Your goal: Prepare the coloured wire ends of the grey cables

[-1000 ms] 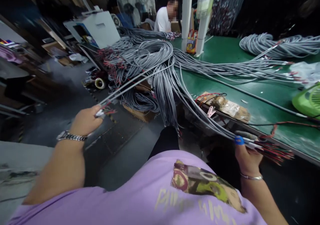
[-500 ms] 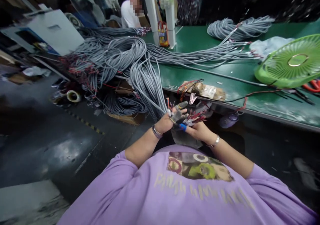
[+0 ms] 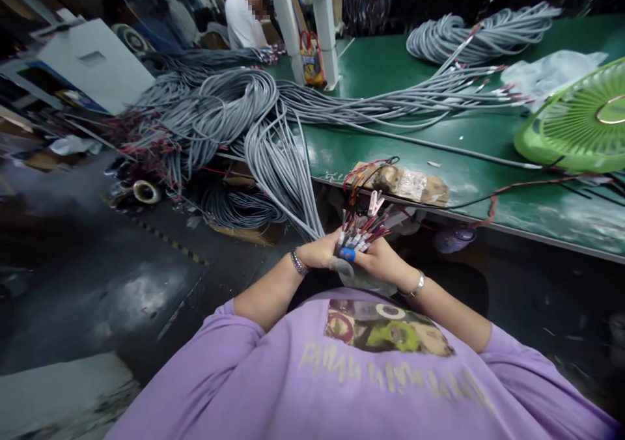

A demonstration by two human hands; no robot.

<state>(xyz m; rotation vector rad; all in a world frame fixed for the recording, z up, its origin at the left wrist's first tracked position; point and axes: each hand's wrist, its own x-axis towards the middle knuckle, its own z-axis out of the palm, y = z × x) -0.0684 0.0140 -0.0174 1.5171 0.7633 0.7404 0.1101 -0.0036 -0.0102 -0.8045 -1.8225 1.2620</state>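
Both my hands are together just below the centre of the frame, in front of my purple shirt [image 3: 273, 368]. Left hand [image 3: 318, 252] is closed against the left side of a bunch of cable ends [image 3: 364, 228], a grey covering on one digit. Right hand [image 3: 388, 262] grips the same bunch from the right, blue-wrapped thumb [image 3: 347, 254] lying across the front. Ends point up: white sleeves, thin red, green and dark wires fanned out. How the fingers sit behind the bunch, I cannot tell.

Grey cables [image 3: 280, 160] drape over the near edge of the green table [image 3: 381, 69] and run down to my left hand. Left of centre, a big tangled heap [image 3: 234, 101] of the same cable, red ends at its left. More lengths stretch right across the tabletop; a tied coil [image 3: 454, 40] lies at upper right.

Pink clip [image 3: 375, 204] at the table edge, just above the wire tips. Behind it, a taped block [image 3: 410, 185]. Right edge of frame: green fan [image 3: 576, 127], a crumpled clear bag [image 3: 551, 75] beside it.

Upper left: pale box-shaped cabinet [image 3: 97, 66]. Top, left of the posts: a co-worker in a white top [image 3: 243, 23].
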